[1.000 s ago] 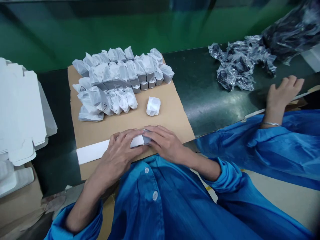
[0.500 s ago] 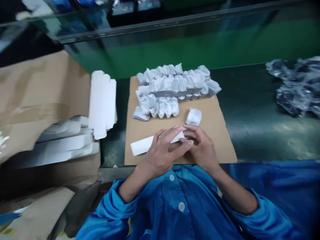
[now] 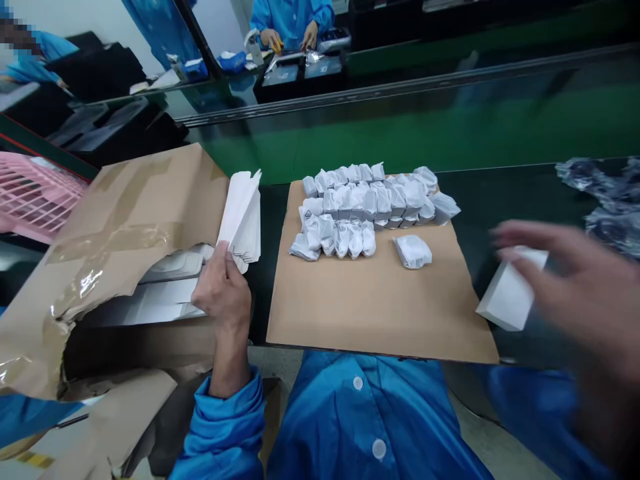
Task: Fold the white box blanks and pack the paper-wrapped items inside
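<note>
My left hand [image 3: 223, 283] pinches the lower end of a flat, folded white carton [image 3: 239, 203] on top of a stack, lifting its edge a little. Far to the right, my right hand [image 3: 565, 280] is blurred by motion, with fingers stretched apart over a made-up white box [image 3: 513, 293]. That box sits beside the cardboard sheet's right edge and looks sharper than the hand. On the cardboard sheet [image 3: 350, 300] lies one small white wrapped packet [image 3: 413, 251], apart from rows of similar packets [image 3: 360, 200].
A torn brown carton [image 3: 145, 193] holding more flat white cartons stands at left, near a pink plastic basket [image 3: 40, 193]. Clear plastic-wrapped dark items [image 3: 610, 200] lie at far right. Behind the green partition [image 3: 400, 133], a co-worker's hands [image 3: 290, 40] work over black trays.
My hands have parted. The left has gone to the stack of flat cartons and taken hold of one; the right has moved far right, where the white box now stands. The view has shifted.
</note>
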Tool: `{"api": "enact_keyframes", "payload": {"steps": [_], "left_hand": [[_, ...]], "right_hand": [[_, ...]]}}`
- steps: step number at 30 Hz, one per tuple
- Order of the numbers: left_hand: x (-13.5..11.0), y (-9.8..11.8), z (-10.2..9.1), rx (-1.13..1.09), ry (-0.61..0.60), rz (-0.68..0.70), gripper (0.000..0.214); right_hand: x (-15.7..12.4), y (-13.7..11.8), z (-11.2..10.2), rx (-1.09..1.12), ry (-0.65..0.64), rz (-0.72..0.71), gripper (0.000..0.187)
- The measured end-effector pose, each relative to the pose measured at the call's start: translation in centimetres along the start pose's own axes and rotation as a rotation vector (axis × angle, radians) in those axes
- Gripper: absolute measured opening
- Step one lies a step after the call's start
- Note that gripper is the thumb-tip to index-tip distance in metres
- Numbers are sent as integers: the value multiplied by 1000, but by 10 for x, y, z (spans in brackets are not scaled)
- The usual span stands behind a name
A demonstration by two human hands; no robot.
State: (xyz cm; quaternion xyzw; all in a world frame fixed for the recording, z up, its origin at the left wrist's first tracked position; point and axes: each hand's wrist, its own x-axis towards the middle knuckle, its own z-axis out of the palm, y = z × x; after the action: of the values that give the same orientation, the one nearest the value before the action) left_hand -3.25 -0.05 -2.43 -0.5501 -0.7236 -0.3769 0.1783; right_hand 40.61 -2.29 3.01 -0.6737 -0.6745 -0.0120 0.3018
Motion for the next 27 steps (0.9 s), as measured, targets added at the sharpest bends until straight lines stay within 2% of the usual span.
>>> {"api": "enact_keyframes", "payload": {"steps": [2,4,5,7,9,11,12,14,15,16,18,20,21,22,23,24,25,27], "left_hand": [[3,1,3,-15,107,-41,30],[11,1,5,-39,149,-33,22],[15,2,5,-57,162,-20,18],[15,11,1,-96,211,7,14],[-1,30,-9,-154,305,51,14],[-33,57,-24,-255,351,172,27],[-53,72,-33,-315,234,312,34],[-88,95,-50,-449,-57,596,32],[-101,103,-58,-522,-169,632,33],[-108,107,-66,-597,-220,622,41],[-105,104,-79,-771,-144,356,62],[-87,91,-87,-921,-131,-32,73],[-76,84,-88,-959,-306,-160,68],[-67,77,-87,-957,-541,-242,55],[-60,72,-83,-947,-713,-308,42],[-56,68,-78,-934,-818,-372,32],[-56,67,-72,-938,-847,-446,26],[-58,66,-61,-1000,-782,-597,26]], "right_hand": [[-27,-63,24,328,-193,-204,25],[-48,-112,46,530,-346,-307,28],[-54,-129,55,619,-419,-310,29],[-59,-152,68,795,-581,-219,32],[-57,-163,75,1010,-714,-55,47],[-52,-168,77,1234,-698,95,68],[-49,-168,76,1311,-643,167,72],[-41,-159,70,1321,-541,282,61],[-36,-150,65,1244,-547,303,53],[-30,-139,58,1129,-611,286,45],[-14,-112,43,859,-866,106,33],[0,-89,30,691,-1181,-170,23],[4,-82,25,634,-1298,-294,20],[5,-79,20,578,-1349,-387,19],[3,-78,17,506,-1318,-442,21],[-3,-81,16,409,-1211,-465,27],[-11,-85,16,292,-1051,-479,38],[-30,-96,20,72,-703,-545,66]]}}
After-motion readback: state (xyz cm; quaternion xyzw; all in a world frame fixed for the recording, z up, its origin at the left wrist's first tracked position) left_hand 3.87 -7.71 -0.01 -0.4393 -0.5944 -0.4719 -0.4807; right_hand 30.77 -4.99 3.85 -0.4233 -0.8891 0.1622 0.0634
